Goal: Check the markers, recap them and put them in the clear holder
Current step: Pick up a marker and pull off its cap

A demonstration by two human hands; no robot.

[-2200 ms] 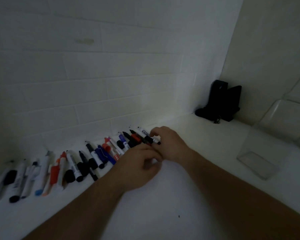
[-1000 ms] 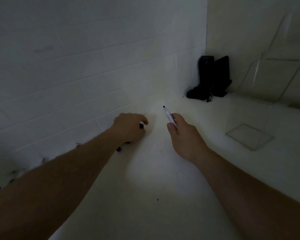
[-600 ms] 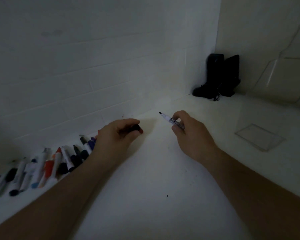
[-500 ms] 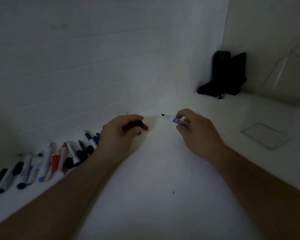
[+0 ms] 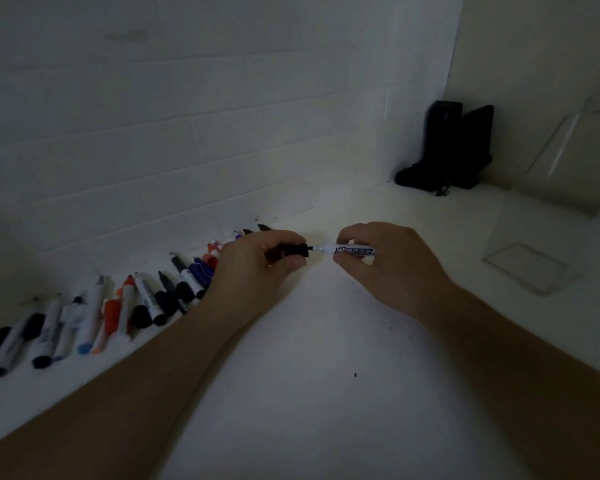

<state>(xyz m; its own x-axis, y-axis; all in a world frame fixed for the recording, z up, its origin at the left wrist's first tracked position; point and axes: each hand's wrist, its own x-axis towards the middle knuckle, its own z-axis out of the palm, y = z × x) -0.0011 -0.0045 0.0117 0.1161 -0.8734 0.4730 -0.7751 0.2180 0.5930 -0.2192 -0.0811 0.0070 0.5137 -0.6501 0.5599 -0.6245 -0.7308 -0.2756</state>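
My right hand (image 5: 392, 265) grips a white marker (image 5: 347, 251) with dark print, its bare tip pointing left. My left hand (image 5: 253, 268) pinches a black cap (image 5: 297, 250), whose mouth sits right at the marker's tip. A row of several markers (image 5: 125, 303), black, blue, red and orange, lies along the foot of the wall to the left, partly hidden behind my left hand. The clear holder (image 5: 530, 251) stands at the right on the white counter (image 5: 312, 393).
A black object (image 5: 454, 147) stands in the far corner. White tiled wall (image 5: 187, 133) runs behind the marker row. A clear sheet (image 5: 589, 133) leans on the right wall behind the holder.
My hands have come together: the cap in my left hand now meets the tip of the marker in my right. The view has tilted down and left, showing more of the marker row.
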